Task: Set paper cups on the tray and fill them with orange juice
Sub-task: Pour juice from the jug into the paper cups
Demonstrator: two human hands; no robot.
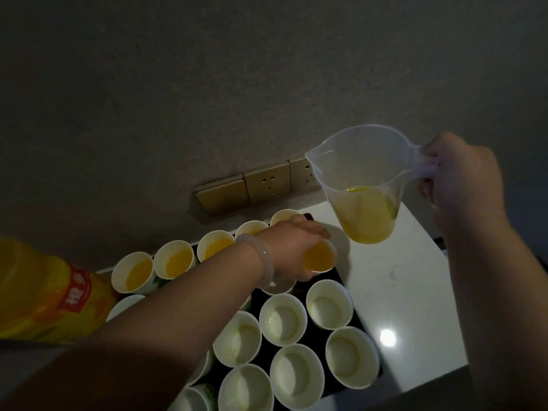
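Note:
A dark tray [341, 277] on a white counter carries several white paper cups. Those in the far row, such as one cup [175, 259], hold orange juice. Nearer cups, such as this one [283, 318], are empty. My left hand [293, 247], with a pale bracelet on the wrist, grips a juice-filled cup [319, 257] at the tray's far right corner. My right hand [462, 179] holds a clear plastic jug [363, 185] by its handle, raised upright above the counter, about a third full of juice.
A big orange juice bottle [44, 295] with a red label lies at the left. Gold wall sockets [267, 185] sit on the grey wall behind the tray. The white counter [400, 277] extends to the right of the tray and ends at an edge.

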